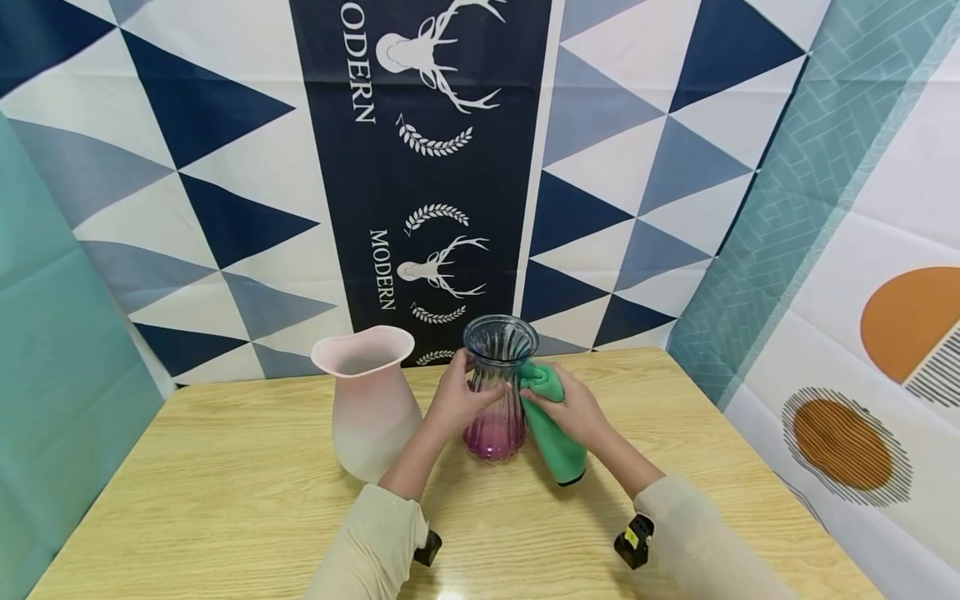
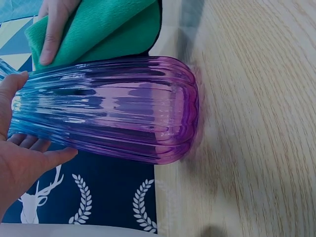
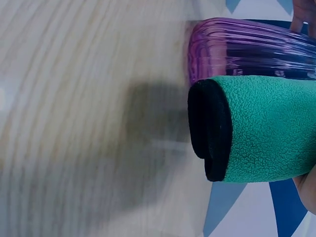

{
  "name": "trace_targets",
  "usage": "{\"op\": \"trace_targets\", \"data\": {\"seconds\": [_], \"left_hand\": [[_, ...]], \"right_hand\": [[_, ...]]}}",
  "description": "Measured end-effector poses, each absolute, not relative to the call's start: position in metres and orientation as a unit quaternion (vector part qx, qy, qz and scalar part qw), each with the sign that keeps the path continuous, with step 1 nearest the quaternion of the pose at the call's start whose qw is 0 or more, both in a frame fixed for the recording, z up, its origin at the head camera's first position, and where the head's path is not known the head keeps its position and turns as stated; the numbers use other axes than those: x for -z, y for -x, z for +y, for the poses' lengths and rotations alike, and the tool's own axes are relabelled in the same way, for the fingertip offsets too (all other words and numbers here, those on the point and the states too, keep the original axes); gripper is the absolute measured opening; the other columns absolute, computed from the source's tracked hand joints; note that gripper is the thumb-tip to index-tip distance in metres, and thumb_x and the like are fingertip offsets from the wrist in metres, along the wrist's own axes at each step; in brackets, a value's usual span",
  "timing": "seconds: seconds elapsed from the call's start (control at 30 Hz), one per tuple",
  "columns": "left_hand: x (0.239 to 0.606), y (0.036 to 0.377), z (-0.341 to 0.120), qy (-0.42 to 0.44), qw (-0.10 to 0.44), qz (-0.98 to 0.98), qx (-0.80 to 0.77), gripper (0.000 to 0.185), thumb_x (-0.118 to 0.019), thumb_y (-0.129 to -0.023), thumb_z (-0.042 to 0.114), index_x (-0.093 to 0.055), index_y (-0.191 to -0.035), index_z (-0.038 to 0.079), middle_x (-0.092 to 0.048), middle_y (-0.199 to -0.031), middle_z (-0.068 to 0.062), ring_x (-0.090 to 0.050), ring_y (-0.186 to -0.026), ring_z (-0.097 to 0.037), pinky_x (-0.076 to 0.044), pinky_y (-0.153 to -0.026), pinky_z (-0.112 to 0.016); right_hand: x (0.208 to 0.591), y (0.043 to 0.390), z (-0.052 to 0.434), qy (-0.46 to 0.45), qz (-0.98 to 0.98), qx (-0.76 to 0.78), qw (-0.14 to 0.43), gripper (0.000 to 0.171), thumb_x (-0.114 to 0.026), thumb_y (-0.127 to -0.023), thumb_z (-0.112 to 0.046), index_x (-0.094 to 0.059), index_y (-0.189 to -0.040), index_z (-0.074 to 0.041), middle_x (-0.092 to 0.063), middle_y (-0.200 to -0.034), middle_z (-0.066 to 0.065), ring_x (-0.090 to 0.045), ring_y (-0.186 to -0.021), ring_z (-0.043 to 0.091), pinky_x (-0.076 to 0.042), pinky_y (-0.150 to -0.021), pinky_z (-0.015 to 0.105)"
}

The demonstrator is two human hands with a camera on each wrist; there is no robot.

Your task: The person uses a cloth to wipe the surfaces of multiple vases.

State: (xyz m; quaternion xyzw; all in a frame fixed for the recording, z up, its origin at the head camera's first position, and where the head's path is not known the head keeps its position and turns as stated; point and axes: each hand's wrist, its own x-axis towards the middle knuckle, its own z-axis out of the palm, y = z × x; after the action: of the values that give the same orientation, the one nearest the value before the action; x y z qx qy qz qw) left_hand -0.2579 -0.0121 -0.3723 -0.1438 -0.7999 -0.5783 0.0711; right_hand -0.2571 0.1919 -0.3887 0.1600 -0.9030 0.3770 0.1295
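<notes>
A ribbed glass vase, blue at its flared rim and purple at the base, stands upright near the back of the table. My left hand grips it below the neck, thumb across the front and fingers round the left side. In the left wrist view, the glass vase has its base on the wood. My right hand holds a folded green cloth against the vase's upper right side. The cloth has a dark edge and hangs down beside the glass.
Left of my left forearm, a taller pink-and-white vase with a wavy rim stands on the wooden table. Behind the table hangs a patterned cloth backdrop. Side panels flank the table.
</notes>
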Motion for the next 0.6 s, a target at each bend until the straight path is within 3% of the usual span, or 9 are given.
{"op": "trace_targets", "data": {"seconds": [0.6], "left_hand": [[0.374, 0.256, -0.012, 0.151, 0.075, -0.8, 0.575, 0.069, -0.076, -0.078, 0.027, -0.039, -0.132, 0.005, -0.048, -0.135, -0.015, -0.044, -0.128, -0.032, -0.043, -0.101, -0.051]], "right_hand": [[0.414, 0.253, 0.202, -0.175, -0.937, -0.288, 0.095, 0.058, -0.062, -0.085, -0.047, -0.049, -0.133, -0.017, -0.06, -0.126, 0.009, -0.058, -0.113, 0.031, -0.049, -0.088, 0.05]]}}
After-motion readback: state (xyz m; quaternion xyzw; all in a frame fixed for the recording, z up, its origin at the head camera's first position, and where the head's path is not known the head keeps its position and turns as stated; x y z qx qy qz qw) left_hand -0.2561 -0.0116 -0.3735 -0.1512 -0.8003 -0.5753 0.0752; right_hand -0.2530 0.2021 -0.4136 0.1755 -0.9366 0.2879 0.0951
